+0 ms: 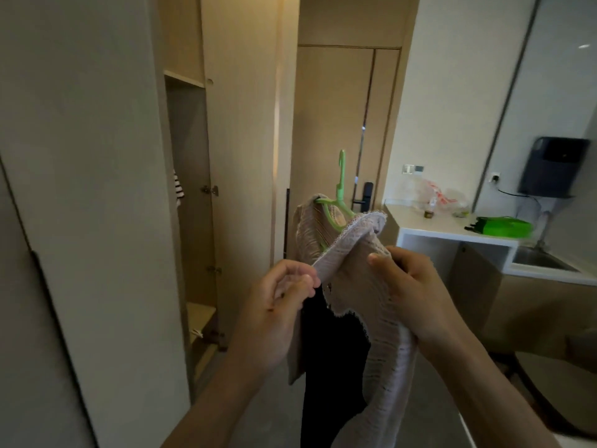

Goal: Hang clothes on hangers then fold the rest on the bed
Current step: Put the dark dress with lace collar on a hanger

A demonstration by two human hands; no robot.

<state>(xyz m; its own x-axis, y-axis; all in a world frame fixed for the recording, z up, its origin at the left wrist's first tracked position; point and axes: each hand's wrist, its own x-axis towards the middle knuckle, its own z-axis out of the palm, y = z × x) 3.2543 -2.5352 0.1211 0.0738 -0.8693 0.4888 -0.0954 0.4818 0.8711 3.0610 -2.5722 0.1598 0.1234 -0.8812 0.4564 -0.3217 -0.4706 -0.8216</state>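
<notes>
A person's left hand (pixel 281 305) pinches the lace-trimmed edge of a pale pink knit top (pixel 374 318), while the right hand (pixel 410 292) grips a fold of the same top with its thumb on the cloth, both held up just to the right of an open wardrobe (pixel 190 189). A green hanger (pixel 339 195) sits partly inside the top's neckline, hook pointing up, also right of the wardrobe. A black garment (pixel 329 367) hangs below the hands, and a striped garment (pixel 178 187) shows inside the wardrobe.
</notes>
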